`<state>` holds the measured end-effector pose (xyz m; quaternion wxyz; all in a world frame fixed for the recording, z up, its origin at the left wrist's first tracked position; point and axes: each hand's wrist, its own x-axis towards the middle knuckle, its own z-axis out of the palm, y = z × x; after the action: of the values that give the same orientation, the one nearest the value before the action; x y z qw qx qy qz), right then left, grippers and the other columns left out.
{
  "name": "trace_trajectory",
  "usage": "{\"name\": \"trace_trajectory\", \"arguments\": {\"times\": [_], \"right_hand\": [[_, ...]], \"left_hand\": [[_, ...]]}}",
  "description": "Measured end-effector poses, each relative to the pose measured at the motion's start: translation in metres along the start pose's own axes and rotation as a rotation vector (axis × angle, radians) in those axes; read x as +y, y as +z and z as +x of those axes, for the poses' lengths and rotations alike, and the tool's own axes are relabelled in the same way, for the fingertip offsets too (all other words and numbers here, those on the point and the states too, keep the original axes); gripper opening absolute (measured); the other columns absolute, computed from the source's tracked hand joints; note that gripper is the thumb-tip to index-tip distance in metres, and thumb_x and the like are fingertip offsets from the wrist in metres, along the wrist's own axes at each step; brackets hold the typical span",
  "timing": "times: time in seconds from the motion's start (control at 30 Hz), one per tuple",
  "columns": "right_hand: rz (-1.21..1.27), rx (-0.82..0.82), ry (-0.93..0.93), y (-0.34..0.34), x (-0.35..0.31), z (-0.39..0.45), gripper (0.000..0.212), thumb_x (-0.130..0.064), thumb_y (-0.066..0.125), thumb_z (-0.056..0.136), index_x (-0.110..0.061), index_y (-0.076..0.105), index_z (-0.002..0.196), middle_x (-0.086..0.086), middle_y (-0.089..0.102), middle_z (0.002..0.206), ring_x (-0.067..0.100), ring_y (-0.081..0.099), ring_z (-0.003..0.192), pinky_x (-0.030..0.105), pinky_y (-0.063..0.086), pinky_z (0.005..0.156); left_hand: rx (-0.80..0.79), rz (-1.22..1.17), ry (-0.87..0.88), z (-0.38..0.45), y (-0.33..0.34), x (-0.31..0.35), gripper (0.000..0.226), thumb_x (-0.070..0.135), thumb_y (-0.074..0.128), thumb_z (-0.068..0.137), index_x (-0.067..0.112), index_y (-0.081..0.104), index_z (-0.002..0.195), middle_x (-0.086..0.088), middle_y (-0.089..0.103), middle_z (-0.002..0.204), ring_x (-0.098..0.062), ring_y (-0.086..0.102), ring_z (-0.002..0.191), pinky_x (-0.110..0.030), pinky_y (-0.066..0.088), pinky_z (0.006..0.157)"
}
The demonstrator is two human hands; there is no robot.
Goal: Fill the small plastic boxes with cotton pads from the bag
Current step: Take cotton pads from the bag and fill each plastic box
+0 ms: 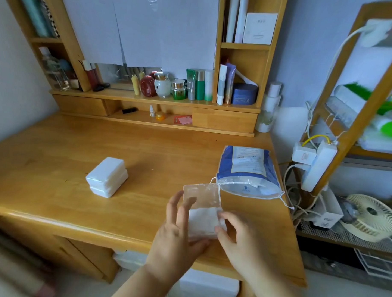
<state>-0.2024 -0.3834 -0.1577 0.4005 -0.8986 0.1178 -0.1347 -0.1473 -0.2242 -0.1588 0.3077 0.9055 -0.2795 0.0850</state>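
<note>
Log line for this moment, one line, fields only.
stage: filling | left hand: holds open box | right hand: presses cotton pads in | filled boxes: stacked, desk left | bag: open, lying right

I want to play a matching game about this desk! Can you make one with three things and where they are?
Things:
1. bag of cotton pads
2. open box
3. stack of closed boxes

Places:
A. in the hands, over the desk's near edge
B. alone on the desk, to the left
C. lying on the desk's right side

Pairs: 1-C, 2-A, 3-B
</note>
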Motion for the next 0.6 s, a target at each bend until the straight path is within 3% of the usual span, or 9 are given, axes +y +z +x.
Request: {"name": "trace_trajectory", "arguments": {"times": [0.07, 0.17, 0.3, 0.37, 0.47, 0.53, 0.6], "right_hand": [[-0.011, -0.007, 0.0, 0.001, 0.003, 0.0, 0.032, -0.032, 0.061, 0.089, -0.034, 0.058, 0.121, -0.024, 0.05, 0.113, -0.002, 0.046, 0.111, 0.01, 0.031, 0.086], [-0.01, -0.031, -0.024, 0.005, 0.007, 0.002, 0.031, -0.03, 0.06, 0.09, -0.029, 0.061, 0.121, -0.018, 0.053, 0.121, 0.001, 0.048, 0.114, 0.013, 0.034, 0.091], [-0.021, -0.049, -0.011, 0.006, 0.008, 0.006, 0.033, -0.03, 0.061, 0.09, -0.024, 0.063, 0.122, -0.018, 0.05, 0.126, 0.004, 0.048, 0.117, 0.017, 0.035, 0.098], [-0.043, -0.063, -0.029, 0.002, 0.005, 0.007, 0.035, -0.033, 0.061, 0.089, -0.024, 0.063, 0.122, -0.019, 0.049, 0.129, 0.003, 0.047, 0.118, 0.02, 0.036, 0.101], [-0.033, -0.11, -0.116, -0.004, 0.006, 0.007, 0.036, -0.033, 0.059, 0.09, -0.025, 0.061, 0.125, -0.027, 0.044, 0.127, 0.0, 0.045, 0.12, 0.016, 0.033, 0.1], [-0.01, -0.12, -0.146, -0.011, 0.007, 0.004, 0.036, -0.031, 0.059, 0.092, -0.025, 0.059, 0.127, -0.025, 0.038, 0.133, -0.008, 0.038, 0.122, 0.011, 0.028, 0.102], [-0.051, 0.003, -0.254, -0.022, 0.009, 0.002, 0.029, -0.025, 0.061, 0.089, -0.023, 0.066, 0.118, -0.018, 0.05, 0.13, -0.007, 0.046, 0.117, 0.01, 0.034, 0.099]], "left_hand": [[0.053, -0.056, -0.059, 0.001, -0.003, -0.004, 0.092, 0.059, 0.07, 0.058, 0.019, 0.034, 0.133, 0.0, 0.04, 0.13, -0.025, 0.062, 0.096, -0.03, 0.052, 0.072], [-0.004, -0.173, -0.104, 0.002, -0.002, -0.01, 0.086, 0.047, 0.08, 0.059, 0.019, 0.037, 0.129, 0.009, 0.057, 0.108, -0.018, 0.055, 0.103, -0.032, 0.046, 0.089], [-0.011, -0.203, -0.109, -0.001, 0.001, -0.011, 0.079, 0.04, 0.081, 0.064, 0.016, 0.041, 0.128, 0.004, 0.054, 0.117, -0.019, 0.051, 0.113, -0.034, 0.044, 0.095], [0.08, -0.167, -0.02, -0.004, 0.0, -0.007, 0.077, 0.047, 0.075, 0.067, 0.014, 0.045, 0.129, -0.003, 0.046, 0.132, -0.019, 0.045, 0.123, -0.035, 0.04, 0.102], [0.096, 0.086, 0.317, -0.001, 0.0, -0.006, 0.06, 0.047, 0.059, 0.081, 0.014, 0.053, 0.131, -0.007, 0.046, 0.143, -0.021, 0.041, 0.133, -0.038, 0.027, 0.111], [0.032, 0.169, 0.435, 0.002, 0.001, -0.01, 0.049, 0.038, 0.061, 0.085, 0.012, 0.06, 0.126, -0.005, 0.056, 0.134, -0.023, 0.052, 0.126, -0.04, 0.035, 0.107], [0.016, 0.132, 0.439, 0.004, 0.002, -0.013, 0.04, 0.024, 0.071, 0.083, 0.01, 0.065, 0.12, -0.006, 0.062, 0.127, -0.024, 0.059, 0.117, -0.042, 0.048, 0.097]]}}
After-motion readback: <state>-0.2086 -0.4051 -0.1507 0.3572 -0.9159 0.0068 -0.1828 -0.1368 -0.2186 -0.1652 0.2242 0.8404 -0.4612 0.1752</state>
